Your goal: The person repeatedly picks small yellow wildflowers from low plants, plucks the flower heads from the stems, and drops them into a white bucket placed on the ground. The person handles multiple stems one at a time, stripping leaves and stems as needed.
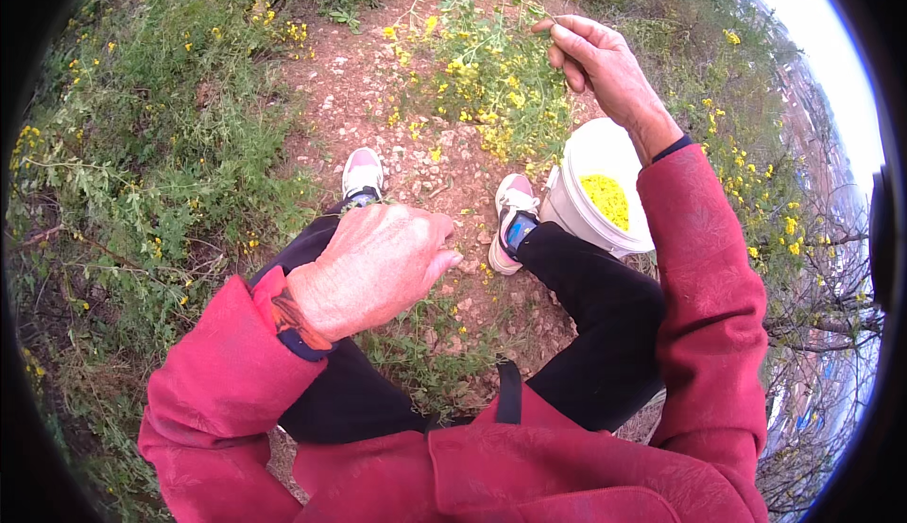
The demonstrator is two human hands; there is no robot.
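Note:
At the upper right, my right hand (592, 59) pinches a thin green stem (542, 16) between thumb and fingers. Below and left of it, cut stems with yellow flowers (496, 87) lie heaped on the path. My left hand (375, 268) is held back-up over the space between my legs, its fingers curled; whether anything is in them cannot be told. A white plastic bucket (560, 200) stands beside my right shoe, below my right hand, with loose yellow flower heads (606, 200) inside.
The path is reddish soil with small stones (333, 98). Green bushes with yellow flowers (170, 119) grow along the left side, and bare twiggy branches (822, 332) are at the right. My two pink and white shoes (363, 170) stand on the path. Far-off buildings show beyond the slope.

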